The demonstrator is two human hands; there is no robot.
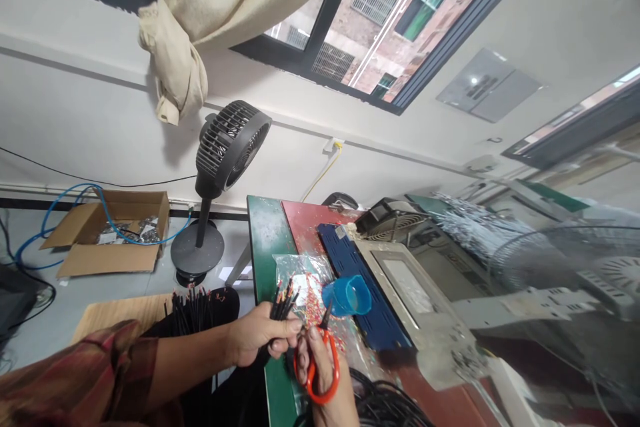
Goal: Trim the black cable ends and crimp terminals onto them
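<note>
Several black cables (283, 303) with reddish stripped ends stand up out of my left hand (263, 335), whose fingers are wrapped round them. Close beside it, my right hand (323, 363) grips scissors (334, 373) with orange-red handles, the dark blades pointing up. The two hands nearly meet over the edge of the green table (280, 387). Just beyond the scissors sits a blue translucent cup (347, 295). Small red and yellow scraps (314, 300) lie on a clear plastic bag. More black cables (193, 312) rest by my lap at the left.
A grey machine (400, 280) with a blue plate (365, 287) fills the table's right side. Coiled black cable (385, 403) lies near my right wrist. On the floor at left are a standing fan (203, 247) and an open cardboard box (113, 259).
</note>
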